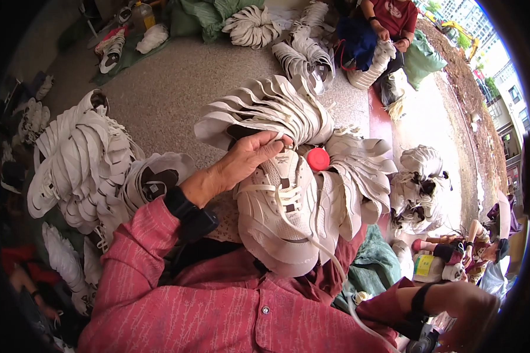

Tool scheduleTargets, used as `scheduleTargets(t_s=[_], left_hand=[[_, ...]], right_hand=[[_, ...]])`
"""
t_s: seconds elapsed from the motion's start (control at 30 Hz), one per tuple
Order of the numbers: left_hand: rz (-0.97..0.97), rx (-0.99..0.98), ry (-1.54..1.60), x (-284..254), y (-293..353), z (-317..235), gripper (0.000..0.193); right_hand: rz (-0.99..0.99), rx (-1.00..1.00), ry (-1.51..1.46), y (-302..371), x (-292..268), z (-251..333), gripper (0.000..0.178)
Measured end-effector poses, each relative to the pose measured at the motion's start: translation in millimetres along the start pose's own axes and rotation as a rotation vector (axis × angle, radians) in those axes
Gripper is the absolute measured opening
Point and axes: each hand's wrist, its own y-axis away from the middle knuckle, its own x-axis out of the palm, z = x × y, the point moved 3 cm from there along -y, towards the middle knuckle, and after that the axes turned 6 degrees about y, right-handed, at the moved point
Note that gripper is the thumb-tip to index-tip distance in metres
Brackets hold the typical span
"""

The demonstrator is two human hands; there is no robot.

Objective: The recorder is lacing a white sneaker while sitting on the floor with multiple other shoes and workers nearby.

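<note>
A cream sneaker upper without a sole rests over my lap, its toe toward me. My left hand comes in from the left and pinches the upper at the top of its tongue. A flat white shoelace runs through some of its eyelets, and one long end trails down to the right past my shirt. My right hand is far out at the lower right, raised and smeared by motion; its fingers cannot be made out. Just beyond the upper sits a round red cap.
Stacked uppers fan out behind my left hand, with another bundle to the right. A large pile stands at the left. Another person handles uppers at the far right; a green sack lies near my right side.
</note>
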Motion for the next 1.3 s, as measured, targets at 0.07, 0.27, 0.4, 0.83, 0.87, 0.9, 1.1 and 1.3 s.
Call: scheduleTargets(t_s=[0.07, 0.27, 0.4, 0.83, 0.87, 0.9, 1.1, 1.3], left_hand=[[0.041, 0.065, 0.119, -11.1, 1.7, 13.8, 0.037], [-0.028, 0.115, 0.167, -19.6, 16.8, 25.9, 0.035], [-0.194, 0.543, -0.423, -13.9, 27.7, 0.7, 0.026], [-0.121, 0.938, -1.173, 18.6, 62.2, -43.9, 0.039], [-0.017, 0.788, -1.103, 23.4, 61.6, -37.3, 0.031], [0.083, 0.638, -1.032, 25.9, 60.9, -32.2, 0.024], [0.228, 0.681, -1.052, 25.9, 55.1, -24.0, 0.022], [0.257, 0.067, -0.246, 2.8, 47.6, -19.1, 0.017]], right_hand=[[0.171, 0.118, -0.051, -36.2, 33.7, -27.9, 0.017], [-0.189, 0.808, 1.441, -49.3, -11.1, -216.5, 0.015], [0.015, 0.725, 1.552, -9.0, -29.4, -263.2, 0.016], [0.135, 0.895, 1.453, 1.8, -44.0, -283.6, 0.015], [0.135, 0.913, 1.413, 2.9, -44.1, -283.6, 0.016], [0.129, 0.908, 1.412, 0.4, -42.6, -283.2, 0.016], [0.168, 1.021, 1.390, -0.2, -40.9, -283.4, 0.012], [0.129, 0.958, 1.331, 2.3, -44.6, -282.8, 0.011]])
